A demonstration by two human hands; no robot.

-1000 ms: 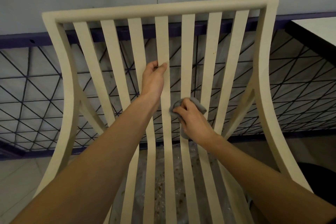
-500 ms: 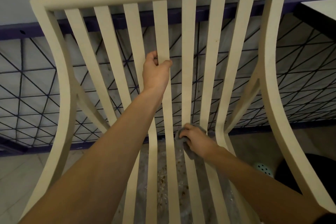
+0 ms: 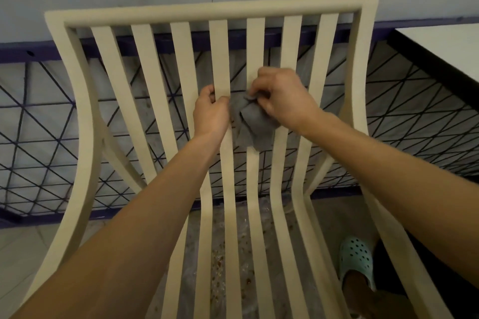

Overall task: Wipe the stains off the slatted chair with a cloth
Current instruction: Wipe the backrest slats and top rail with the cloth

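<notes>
A cream slatted chair (image 3: 210, 11) fills the view, its curved back slats running down toward me. My left hand (image 3: 210, 114) grips one of the middle slats (image 3: 219, 54) at mid-height, fingers curled round it. Right beside it, my right hand (image 3: 281, 98) pinches a crumpled grey cloth (image 3: 250, 122), which hangs loose over the neighbouring slat. The two hands are almost touching. Small brown specks show on a slat left of centre.
A black wire lattice fence (image 3: 39, 116) with a dark purple rail stands behind the chair. A white tabletop with a dark edge (image 3: 438, 41) juts in at the right. My foot in a pale green clog (image 3: 356, 258) stands by the chair's right side, on a speckled floor.
My right hand has risen with the cloth from low on the slats to mid-height beside my left hand, and the cloth now hangs loose. The left hand keeps its grip.
</notes>
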